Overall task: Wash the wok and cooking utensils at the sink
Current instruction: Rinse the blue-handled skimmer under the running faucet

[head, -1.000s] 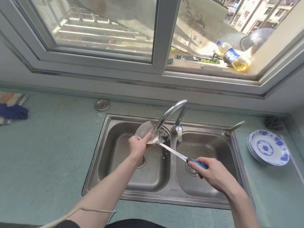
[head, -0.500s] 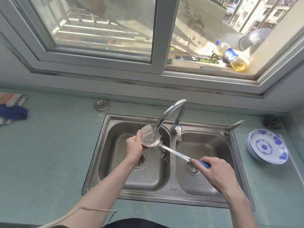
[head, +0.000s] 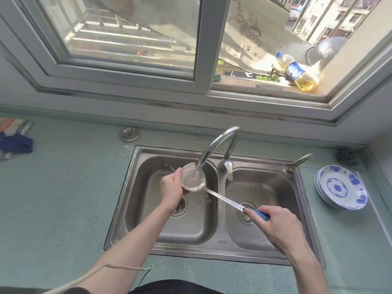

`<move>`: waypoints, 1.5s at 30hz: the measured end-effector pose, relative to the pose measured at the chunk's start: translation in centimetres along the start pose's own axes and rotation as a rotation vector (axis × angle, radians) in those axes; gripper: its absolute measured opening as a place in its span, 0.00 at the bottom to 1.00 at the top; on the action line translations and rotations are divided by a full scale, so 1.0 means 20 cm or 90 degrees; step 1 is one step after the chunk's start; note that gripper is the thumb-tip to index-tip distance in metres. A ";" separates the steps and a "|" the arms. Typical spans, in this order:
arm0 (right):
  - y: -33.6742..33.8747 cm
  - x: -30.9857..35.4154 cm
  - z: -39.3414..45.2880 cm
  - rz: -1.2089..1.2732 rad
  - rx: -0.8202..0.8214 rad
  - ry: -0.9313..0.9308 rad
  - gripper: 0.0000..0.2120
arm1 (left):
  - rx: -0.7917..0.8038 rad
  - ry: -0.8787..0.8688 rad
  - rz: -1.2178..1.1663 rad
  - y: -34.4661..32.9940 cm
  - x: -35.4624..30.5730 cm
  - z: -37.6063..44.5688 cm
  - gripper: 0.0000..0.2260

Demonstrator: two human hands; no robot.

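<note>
Both hands busy on one utensil: long steel ladle with blue plastic grip (head: 214,193), held across the divider of the double stainless-steel sink (head: 214,246). Bowl of the ladle tucked directly beneath the spout of the curved chrome tap (head: 214,145), over the left basin, so that the stream lands inside it and runs off into that basin's drain rather than onto the tabletop. Right hand (head: 277,221) over the right basin, fingers wrapped round the blue grip, index laid forward along it, probably to steer the tilt of the bowl. Left hand (head: 171,188) at the bowl's left rim, fingers curled under and thumb on the edge, apparently rubbing the metal clean under the water; whether anything such as a scourer sits in that hand, impossible to tell. Handle angled down toward the near right, keeping the bowl high and close to the spout.

No wok visible in either basin. Stack of blue-and-white patterned plates (head: 341,187) parked at the right edge of the green tabletop (head: 63,198), apart from the splash. Yellow oil bottle with blue label (head: 297,74) lying on the outer window ledge, away from the work.
</note>
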State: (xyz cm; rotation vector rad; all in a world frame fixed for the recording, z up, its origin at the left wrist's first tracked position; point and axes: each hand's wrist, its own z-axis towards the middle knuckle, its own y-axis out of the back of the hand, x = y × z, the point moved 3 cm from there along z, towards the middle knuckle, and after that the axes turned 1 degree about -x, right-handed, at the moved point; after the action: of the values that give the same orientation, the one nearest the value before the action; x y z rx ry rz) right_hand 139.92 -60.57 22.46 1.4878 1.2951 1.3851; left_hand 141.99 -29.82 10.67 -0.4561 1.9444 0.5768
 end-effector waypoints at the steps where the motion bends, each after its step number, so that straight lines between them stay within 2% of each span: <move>1: 0.00 0.01 -0.01 -0.002 -0.002 -0.002 0.30 | -0.006 -0.022 0.044 0.01 0.00 0.01 0.23; 3: 0.00 0.02 -0.01 -0.012 -0.003 -0.008 0.30 | 0.011 -0.065 0.135 0.02 0.02 0.02 0.24; 6: -0.01 0.03 -0.01 -0.027 -0.014 -0.010 0.31 | 0.128 -0.058 0.276 -0.03 0.05 -0.01 0.20; 8: -0.01 0.04 -0.02 -0.041 -0.019 -0.006 0.30 | 0.168 -0.076 0.441 -0.06 0.10 -0.04 0.30; 10: -0.02 0.04 -0.03 -0.049 -0.011 -0.008 0.30 | 0.112 -0.157 0.598 -0.07 0.12 -0.06 0.36; 12: -0.03 0.04 -0.04 -0.046 -0.013 -0.009 0.30 | 0.061 -0.254 0.718 -0.07 0.14 -0.06 0.33; 14: -0.04 0.05 -0.05 -0.046 -0.020 -0.013 0.30 | 0.060 -0.336 0.774 -0.09 0.15 -0.06 0.30; 18: -0.06 0.07 -0.06 -0.045 -0.018 -0.019 0.29 | 0.149 -0.542 0.806 -0.13 0.18 -0.10 0.28; 20: -0.06 0.10 -0.07 -0.048 -0.024 -0.013 0.29 | 0.183 -0.585 0.793 -0.13 0.17 -0.11 0.30; 24: -0.04 0.14 -0.07 -0.033 -0.018 0.006 0.29 | 0.168 -0.527 0.836 -0.11 0.08 -0.07 0.41; 27: -0.03 0.16 -0.08 -0.024 -0.020 0.012 0.28 | 0.122 -0.462 0.842 -0.11 0.04 -0.05 0.39; 29: -0.03 0.16 -0.08 -0.032 -0.023 0.010 0.29 | 0.137 -0.500 0.838 -0.13 0.07 -0.06 0.37; 32: -0.04 0.16 -0.07 -0.036 -0.022 -0.003 0.29 | 0.233 -0.602 0.830 -0.14 0.14 -0.10 0.39; 35: -0.05 0.16 -0.06 0.000 -0.020 -0.009 0.29 | 0.198 -0.614 0.820 -0.11 0.11 -0.09 0.40; 38: -0.06 0.17 -0.07 0.012 -0.018 -0.009 0.29 | 0.130 -0.511 0.811 -0.11 0.05 -0.07 0.40; 40: -0.06 0.18 -0.08 0.015 -0.021 -0.011 0.29 | 0.119 -0.446 0.806 -0.11 0.03 -0.06 0.41; 44: -0.05 0.18 -0.06 0.000 -0.009 -0.034 0.26 | 0.236 -0.534 0.833 -0.10 0.13 -0.13 0.40; 45: -0.05 0.18 -0.06 0.007 -0.005 -0.039 0.25 | 0.236 -0.549 0.833 -0.08 0.15 -0.13 0.41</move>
State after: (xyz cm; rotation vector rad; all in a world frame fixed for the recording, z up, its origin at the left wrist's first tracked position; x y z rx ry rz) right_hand 138.32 -57.00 22.72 1.5219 1.2442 1.3394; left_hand 139.73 -32.93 8.65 1.2228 1.2140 0.9502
